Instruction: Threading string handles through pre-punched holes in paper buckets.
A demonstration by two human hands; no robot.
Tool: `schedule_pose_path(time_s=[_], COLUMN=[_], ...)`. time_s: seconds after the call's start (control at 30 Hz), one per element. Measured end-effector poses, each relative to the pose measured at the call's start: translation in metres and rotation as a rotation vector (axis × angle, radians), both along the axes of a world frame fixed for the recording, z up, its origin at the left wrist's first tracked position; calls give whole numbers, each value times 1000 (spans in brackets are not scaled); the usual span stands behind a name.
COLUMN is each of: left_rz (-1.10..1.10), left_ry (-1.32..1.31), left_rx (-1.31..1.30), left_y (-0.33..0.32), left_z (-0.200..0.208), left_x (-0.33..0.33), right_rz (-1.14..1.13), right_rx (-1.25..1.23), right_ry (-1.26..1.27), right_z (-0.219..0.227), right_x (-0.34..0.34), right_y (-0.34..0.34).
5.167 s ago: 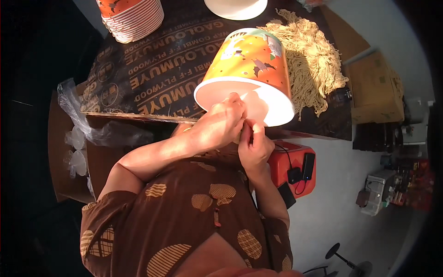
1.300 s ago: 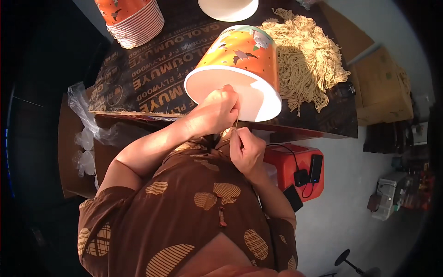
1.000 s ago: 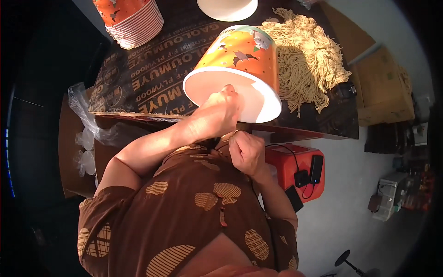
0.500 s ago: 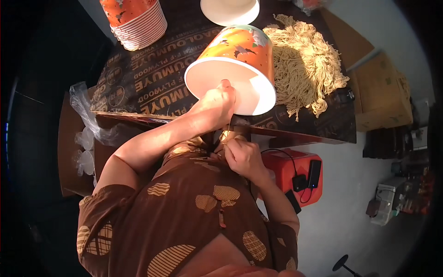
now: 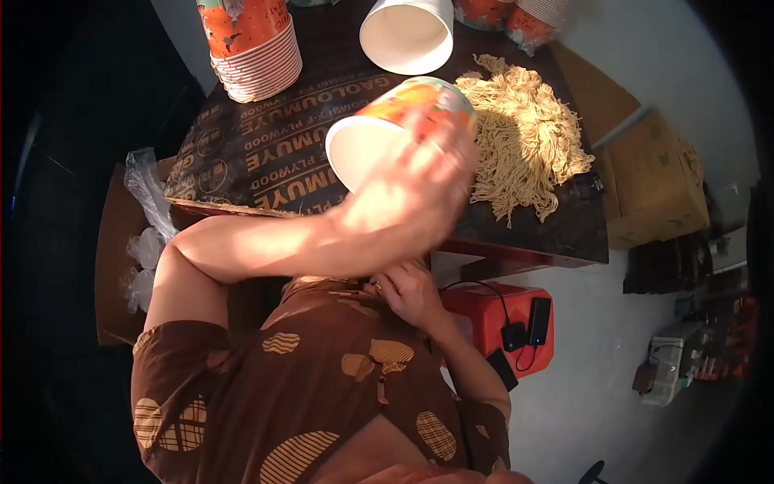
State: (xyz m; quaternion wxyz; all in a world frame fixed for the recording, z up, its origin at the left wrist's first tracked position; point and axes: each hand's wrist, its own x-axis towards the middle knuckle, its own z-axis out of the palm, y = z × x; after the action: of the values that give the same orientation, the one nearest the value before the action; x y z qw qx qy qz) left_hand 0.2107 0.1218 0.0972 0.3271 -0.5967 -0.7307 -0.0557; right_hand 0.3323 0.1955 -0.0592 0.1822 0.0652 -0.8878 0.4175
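A paper bucket, white inside and orange with dark printed shapes outside, lies tipped on the table's near side with its mouth toward me. My left hand crosses in front of it, smeared by motion. Whether those fingers grip or only pass the bucket cannot be made out. Low at my lap, under the left forearm, my right hand is closed with fingers pinched together; what they hold is hidden. Just right of the bucket lies a tangled heap of cream cords.
Nested orange buckets stand at the table's far left. Another white bucket lies behind the tipped one, and more stand at the back right. A red stool carries black devices. A cardboard box sits right of the table.
My left hand has come out of the bucket's mouth and swung right across its outside. The right hand has drawn slightly left and down. The whole view has shifted a little.
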Motion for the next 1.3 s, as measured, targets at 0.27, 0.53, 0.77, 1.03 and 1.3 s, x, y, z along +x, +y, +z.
schedule_pose_path(time_s=[0.27,0.53,0.77,1.03,1.3], left_rz=[430,306,-120,-389,-327], left_ry=[-347,-1805,-2436,-2751,-2754], left_rx=[133,489,791,771,776], left_y=[-71,-85,-77,-84,-98], left_z=[11,-60,-80,-79,-86], left_x=[-76,-69,-37,-2,4], right_rz=[-51,-176,-342,-511,-315], right_rx=[62,90,-15,-646,-1424], right_ry=[116,177,1,-48,397], right_z=[2,19,-3,3,21], right_x=[-3,-3,14,32,31], right_y=[2,-1,-5,-8,7])
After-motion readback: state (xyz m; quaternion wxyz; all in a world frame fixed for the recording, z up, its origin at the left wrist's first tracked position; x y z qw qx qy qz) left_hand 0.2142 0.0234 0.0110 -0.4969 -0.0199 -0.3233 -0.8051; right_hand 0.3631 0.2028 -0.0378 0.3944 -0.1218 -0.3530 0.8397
